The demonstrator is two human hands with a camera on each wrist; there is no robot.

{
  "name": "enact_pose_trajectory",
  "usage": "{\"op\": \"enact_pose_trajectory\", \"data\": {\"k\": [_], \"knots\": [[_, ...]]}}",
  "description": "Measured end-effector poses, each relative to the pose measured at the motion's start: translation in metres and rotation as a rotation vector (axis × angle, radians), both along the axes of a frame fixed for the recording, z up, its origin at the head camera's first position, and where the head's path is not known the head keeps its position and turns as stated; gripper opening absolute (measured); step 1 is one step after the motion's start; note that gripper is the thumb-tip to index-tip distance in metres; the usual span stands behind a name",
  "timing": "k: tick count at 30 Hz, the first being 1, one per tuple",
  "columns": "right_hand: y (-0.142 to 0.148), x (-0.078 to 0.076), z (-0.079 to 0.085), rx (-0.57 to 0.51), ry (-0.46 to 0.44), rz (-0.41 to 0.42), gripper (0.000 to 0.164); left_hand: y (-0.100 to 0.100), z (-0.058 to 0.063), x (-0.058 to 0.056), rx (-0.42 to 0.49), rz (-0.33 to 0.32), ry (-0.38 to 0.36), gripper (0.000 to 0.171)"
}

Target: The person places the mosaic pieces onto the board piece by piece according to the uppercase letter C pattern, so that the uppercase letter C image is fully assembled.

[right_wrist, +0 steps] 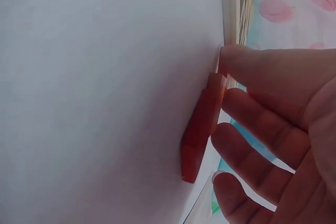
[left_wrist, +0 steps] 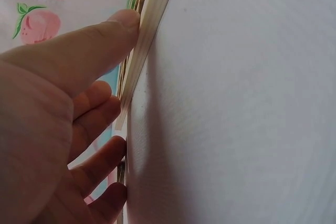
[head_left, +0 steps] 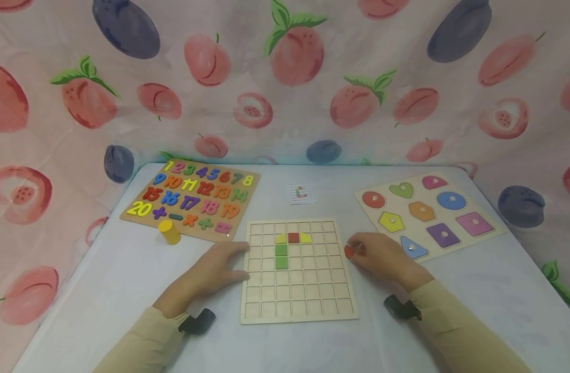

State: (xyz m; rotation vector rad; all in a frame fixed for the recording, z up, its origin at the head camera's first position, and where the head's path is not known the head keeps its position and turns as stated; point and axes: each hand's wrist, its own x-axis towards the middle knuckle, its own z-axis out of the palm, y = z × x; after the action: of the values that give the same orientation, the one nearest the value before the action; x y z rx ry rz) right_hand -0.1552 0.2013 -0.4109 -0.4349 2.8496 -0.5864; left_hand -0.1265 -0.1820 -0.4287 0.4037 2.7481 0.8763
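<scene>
A wooden grid board (head_left: 298, 292) lies flat at the middle of the table. Near its top sit a red square tile (head_left: 293, 238), two yellow curved tiles (head_left: 305, 238) on either side of it and two green square tiles (head_left: 282, 249) below the left one. My left hand (head_left: 215, 269) rests at the board's left edge, thumb and fingers spread against the rim. Just beyond the right edge, my right hand (head_left: 380, 256) pinches a small red piece (head_left: 349, 252) between thumb and fingertips. Close under those fingers, the right wrist view shows more red (right_wrist: 199, 135) low over the tabletop.
Behind the board lies a small pattern card (head_left: 301, 194). A number puzzle (head_left: 191, 199) is at the back left, with a yellow cylinder (head_left: 169, 232) at its front edge. A knobbed shape puzzle (head_left: 427, 215) lies at the right, partly behind my right hand.
</scene>
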Motion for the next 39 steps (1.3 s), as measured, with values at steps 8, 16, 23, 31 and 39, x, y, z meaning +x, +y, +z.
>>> {"op": "enact_pose_trajectory", "data": {"k": [8, 16, 23, 31, 39], "knots": [[-0.0042, -0.0004, 0.0, 0.029, 0.007, 0.018, 0.027, -0.0002, -0.0009, -0.0009, -0.002, -0.002, 0.001, 0.064], [-0.005, -0.0016, -0.0015, 0.03, 0.039, 0.044, 0.03, -0.0019, -0.0021, -0.0018, -0.001, -0.018, 0.019, 0.064], [-0.008, -0.0035, -0.0032, 0.04, 0.032, 0.042, 0.028, -0.0007, -0.0027, -0.0022, -0.001, -0.005, 0.0, 0.065], [-0.0064, -0.003, -0.0044, 0.044, 0.065, 0.049, 0.033, 0.0002, -0.0012, -0.0011, 0.0, 0.003, -0.008, 0.065], [-0.0064, -0.0027, -0.0029, 0.065, 0.067, 0.034, 0.033, 0.0, -0.0007, -0.0005, 0.006, -0.002, -0.006, 0.065]]}}
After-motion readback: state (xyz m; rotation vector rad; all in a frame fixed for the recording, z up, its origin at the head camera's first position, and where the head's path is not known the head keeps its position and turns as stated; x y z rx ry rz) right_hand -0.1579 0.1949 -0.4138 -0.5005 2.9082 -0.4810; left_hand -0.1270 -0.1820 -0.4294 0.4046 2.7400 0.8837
